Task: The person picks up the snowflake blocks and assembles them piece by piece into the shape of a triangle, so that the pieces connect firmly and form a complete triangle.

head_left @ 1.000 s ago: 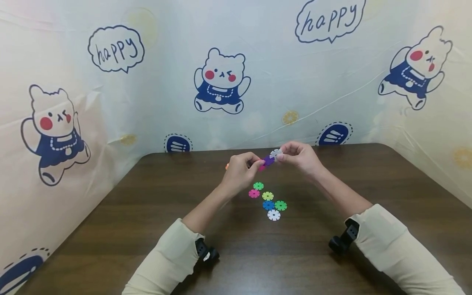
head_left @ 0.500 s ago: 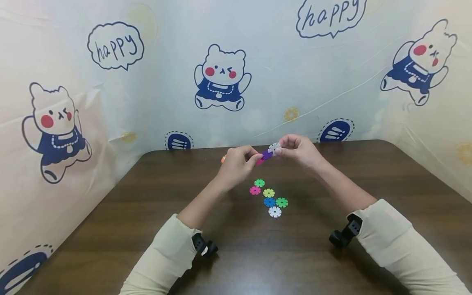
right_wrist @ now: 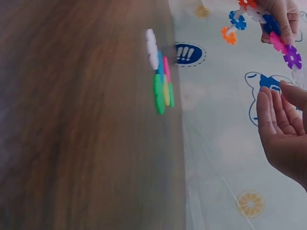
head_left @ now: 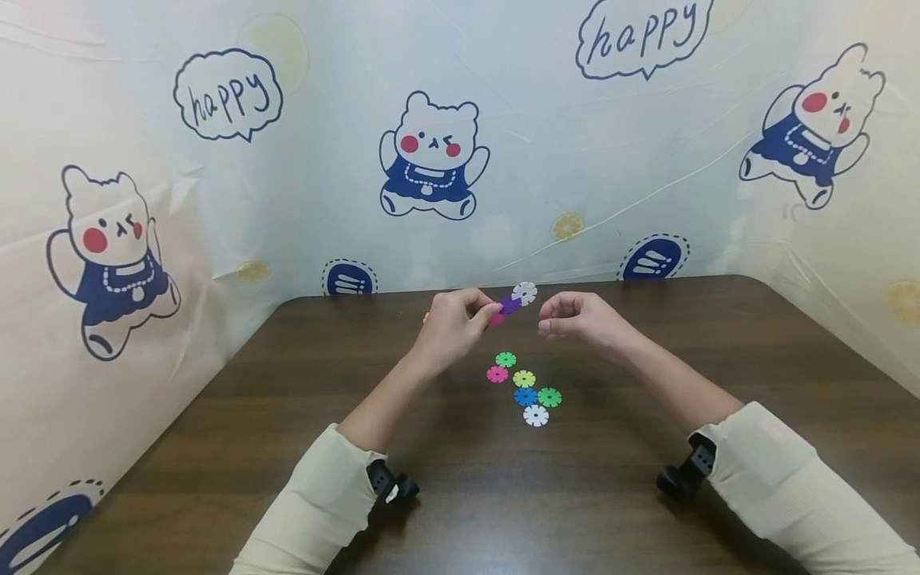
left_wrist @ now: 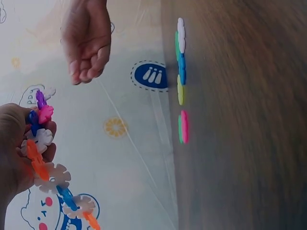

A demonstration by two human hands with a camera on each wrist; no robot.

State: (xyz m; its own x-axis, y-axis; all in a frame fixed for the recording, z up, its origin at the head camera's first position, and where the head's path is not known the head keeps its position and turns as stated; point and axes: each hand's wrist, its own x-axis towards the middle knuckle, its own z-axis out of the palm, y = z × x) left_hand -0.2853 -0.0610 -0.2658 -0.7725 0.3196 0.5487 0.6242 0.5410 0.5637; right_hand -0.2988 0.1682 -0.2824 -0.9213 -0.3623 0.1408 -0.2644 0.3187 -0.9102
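My left hand [head_left: 451,326] pinches a chain of interlocking snowflake discs [left_wrist: 53,178] between thumb and fingers, above the far part of the table. The chain's free end has a purple disc [head_left: 509,304] and a white disc [head_left: 525,294] slotted together, pointing up to the right. In the left wrist view, the rest of the chain hangs below the hand in white, orange and blue; the fingers hide part of it. Just right of the white disc, my right hand [head_left: 585,318] hovers with loosely bent fingers. The right wrist view shows nothing in its palm [right_wrist: 280,141].
Several loose discs lie in a small cluster mid-table: green [head_left: 506,359], pink [head_left: 497,374], yellow [head_left: 524,378], blue [head_left: 525,396], another green [head_left: 549,397] and white [head_left: 535,415]. Behind the brown table [head_left: 287,447] hangs a printed cloth [head_left: 302,192].
The right hand has let go of the white disc and dropped slightly away from it. The left hand has shifted a little left with the chain. The loose discs stay put.
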